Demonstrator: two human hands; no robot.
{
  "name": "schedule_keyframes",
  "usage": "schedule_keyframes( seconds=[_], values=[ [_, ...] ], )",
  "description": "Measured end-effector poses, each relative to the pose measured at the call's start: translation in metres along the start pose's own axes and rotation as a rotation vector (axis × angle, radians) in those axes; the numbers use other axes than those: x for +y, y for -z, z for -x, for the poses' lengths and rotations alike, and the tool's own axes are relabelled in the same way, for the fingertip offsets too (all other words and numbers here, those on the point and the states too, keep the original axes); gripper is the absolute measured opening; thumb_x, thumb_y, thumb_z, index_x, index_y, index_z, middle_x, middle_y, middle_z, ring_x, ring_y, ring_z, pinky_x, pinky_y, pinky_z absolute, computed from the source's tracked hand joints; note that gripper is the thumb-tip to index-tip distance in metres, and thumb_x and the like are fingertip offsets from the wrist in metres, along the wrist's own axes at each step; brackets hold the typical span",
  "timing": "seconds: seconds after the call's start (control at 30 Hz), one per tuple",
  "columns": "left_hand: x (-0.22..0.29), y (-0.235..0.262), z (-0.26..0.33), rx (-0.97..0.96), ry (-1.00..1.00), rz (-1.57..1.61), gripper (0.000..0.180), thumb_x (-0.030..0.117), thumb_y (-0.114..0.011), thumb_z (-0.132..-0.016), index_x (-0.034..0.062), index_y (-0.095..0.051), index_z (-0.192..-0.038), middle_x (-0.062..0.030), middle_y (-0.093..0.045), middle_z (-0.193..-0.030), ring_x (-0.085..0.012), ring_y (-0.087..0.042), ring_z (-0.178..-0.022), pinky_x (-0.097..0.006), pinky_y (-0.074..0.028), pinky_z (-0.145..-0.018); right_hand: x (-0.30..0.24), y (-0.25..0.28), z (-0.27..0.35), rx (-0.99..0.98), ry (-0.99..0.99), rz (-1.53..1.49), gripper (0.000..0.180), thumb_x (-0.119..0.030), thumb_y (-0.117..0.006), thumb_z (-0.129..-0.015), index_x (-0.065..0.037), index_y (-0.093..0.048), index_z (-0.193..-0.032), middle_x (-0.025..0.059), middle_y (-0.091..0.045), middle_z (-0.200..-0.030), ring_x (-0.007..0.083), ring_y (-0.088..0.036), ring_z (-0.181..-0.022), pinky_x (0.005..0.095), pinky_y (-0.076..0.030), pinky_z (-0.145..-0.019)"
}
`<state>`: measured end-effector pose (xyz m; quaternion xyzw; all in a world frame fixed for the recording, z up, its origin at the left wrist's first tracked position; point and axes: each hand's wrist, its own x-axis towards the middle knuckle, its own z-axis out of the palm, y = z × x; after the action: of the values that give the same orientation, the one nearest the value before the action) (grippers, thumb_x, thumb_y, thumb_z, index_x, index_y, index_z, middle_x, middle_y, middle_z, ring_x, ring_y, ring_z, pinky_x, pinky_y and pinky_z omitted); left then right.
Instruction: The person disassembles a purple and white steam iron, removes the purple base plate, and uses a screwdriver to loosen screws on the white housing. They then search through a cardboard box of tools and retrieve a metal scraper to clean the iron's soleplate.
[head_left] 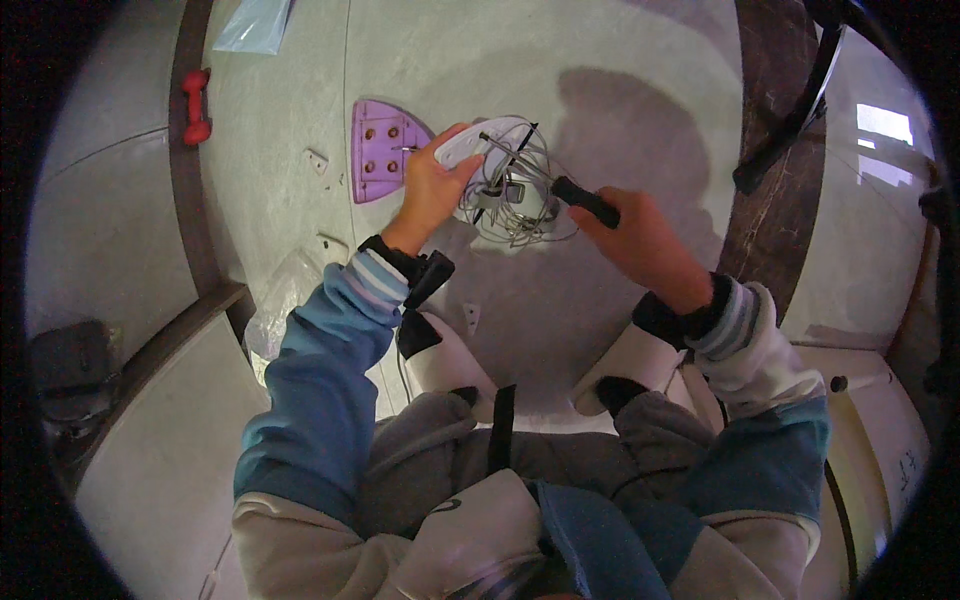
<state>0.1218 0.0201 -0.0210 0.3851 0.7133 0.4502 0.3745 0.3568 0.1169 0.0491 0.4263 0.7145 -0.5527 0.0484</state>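
My left hand (pixel 436 188) is closed on the edge of a white plastic casing (pixel 461 148) with small holes in it. A bundle of thin grey-white cable (pixel 525 215) lies looped against the casing and partly hides it. In my right hand (pixel 640 235) is a screwdriver (pixel 587 202), gripped by its black handle. Its thin metal shaft slants up and left across the cable, with the tip at the white casing. Just left of my left hand lies a purple curved plastic piece (pixel 378 150) with several brown round spots; a small metal shaft shows at its right edge.
Small white plates (pixel 316 161) with holes lie on the pale tiled floor, another plate (pixel 471 318) nearer my feet. A clear plastic bag (pixel 285 290) sits left of my left forearm. Farther off are a red dumbbell (pixel 196 106), a light blue sheet (pixel 253 26) and a black stand leg (pixel 790 130).
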Motion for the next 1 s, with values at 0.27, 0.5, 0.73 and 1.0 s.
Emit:
schedule_keyframes(
  seconds=[0.27, 0.5, 0.73, 1.0],
  values=[
    [0.01, -0.002, 0.011, 0.023, -0.061, -0.194, 0.036, 0.005, -0.065, -0.078, 0.001, -0.057, -0.113, -0.017, -0.066, -0.088, -0.0166, -0.064, -0.079, -0.028, -0.05, -0.069, 0.022, -0.012, 0.006, 0.171, 0.203, 0.238, 0.024, -0.023, -0.063, -0.082, -0.001, -0.059, -0.091, 0.0202, -0.058, -0.069, 0.0382, -0.057, -0.061, 0.0409, -0.044, -0.054],
    [0.005, 0.024, 0.072, -0.024, -0.001, -0.315, 0.038, 0.005, -0.063, -0.079, 0.005, -0.055, -0.116, -0.0195, -0.064, -0.09, -0.0296, -0.066, -0.08, -0.033, -0.05, -0.066, 0.028, -0.05, 0.04, 0.004, 0.139, 0.173, 0.026, -0.023, -0.06, -0.085, -0.002, -0.058, -0.1, 0.0201, -0.059, -0.071, 0.0364, -0.058, -0.06, 0.0395, -0.045, -0.053],
    [-0.014, 0.03, 0.129, -0.009, 0.153, -0.33, 0.041, 0.005, -0.061, -0.08, 0.007, -0.051, -0.12, -0.019, -0.063, -0.093, -0.0351, -0.063, -0.084, -0.036, -0.05, -0.068, 0.026, -0.077, 0.059, -0.169, 0.105, 0.186, 0.026, -0.023, -0.056, -0.088, -0.001, -0.056, -0.1, 0.021, -0.059, -0.069, 0.0378, -0.058, -0.059, 0.0413, -0.045, -0.053],
    [-0.018, 0.033, 0.178, 0.052, 0.095, -0.345, 0.041, 0.005, -0.058, -0.083, 0.0045, -0.047, -0.123, -0.0199, -0.061, -0.102, -0.0363, -0.061, -0.09, -0.039, -0.05, -0.073, 0.016, -0.089, 0.076, -0.316, 0.09, 0.185, 0.029, -0.028, -0.053, -0.088, -0.001, -0.054, -0.097, 0.0216, -0.059, -0.073, 0.0406, -0.059, -0.067, 0.0478, -0.046, -0.06]
  ],
)
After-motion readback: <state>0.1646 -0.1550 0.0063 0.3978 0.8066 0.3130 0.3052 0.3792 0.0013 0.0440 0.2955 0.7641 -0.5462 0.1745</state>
